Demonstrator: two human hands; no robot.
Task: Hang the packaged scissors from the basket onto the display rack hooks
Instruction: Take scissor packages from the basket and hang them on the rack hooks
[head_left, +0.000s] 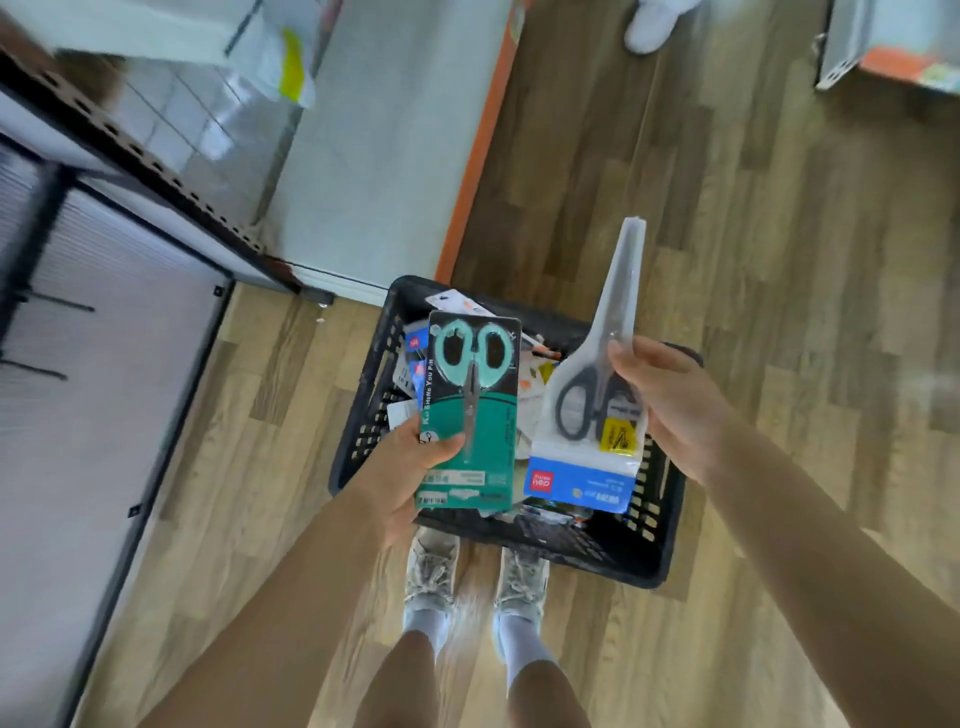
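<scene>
Two packs are held above the basket (363, 415): the green scissors card (470, 410) is pinched low by the left hand (405, 467), long axis upright; the clear scissors pack (597, 389) is gripped mid-length by the right hand (670, 400). The rack hooks (47, 306), far left, are nearer the left hand.

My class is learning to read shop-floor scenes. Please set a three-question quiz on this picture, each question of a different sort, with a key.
1. True or false: the left hand holds the teal scissors pack.
2. Which hand holds the clear-and-blue scissors pack?
A. left
B. right
C. neither
3. Fill in: the black basket stands on the wooden ____.

Key: 1 true; 2 B, the right hand; 3 floor.
</scene>
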